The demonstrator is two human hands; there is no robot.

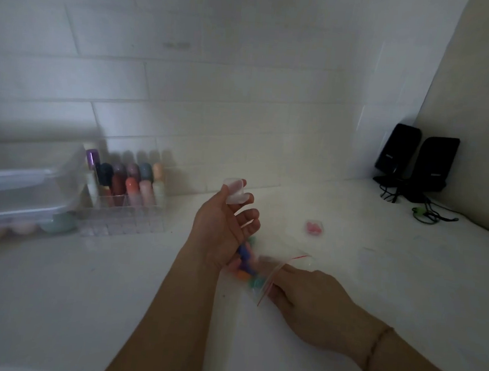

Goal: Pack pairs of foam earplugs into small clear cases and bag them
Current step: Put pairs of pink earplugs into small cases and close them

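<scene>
My left hand (221, 230) is raised over the white countertop (52, 302), palm turned toward me, with a small clear plastic case (236, 191) pinched between my thumb and the tips of my first fingers. The case looks empty, though the blur makes that hard to be sure of. My other fingers on that hand are loosely curled below it.

My right hand (307, 304) lies low on the counter, nearer to me and to the right, its fingers gripping the mouth of a clear zip bag with a red seal line (271, 278). Inside the bag, just below my left palm, sits a heap of coloured foam earplugs (245, 266) in blue, orange, green and pink. A thin beaded bracelet (376, 348) circles my right wrist.

Farther right on the counter, apart from both hands, rests another small clear case holding pink earplugs (313, 228).

At the far left stands a clear acrylic organiser (129, 220) filled with upright tubes with coloured caps (132, 182). Left of it is a translucent plastic storage box with a lid (24, 179), and a few pale rounded things lie at its near edge, too blurred to name. In the far right corner two black speakers (418, 158) stand against the wall, with dark cables (428, 211) trailing onto the counter. White tiles (186, 93) cover the wall behind
</scene>
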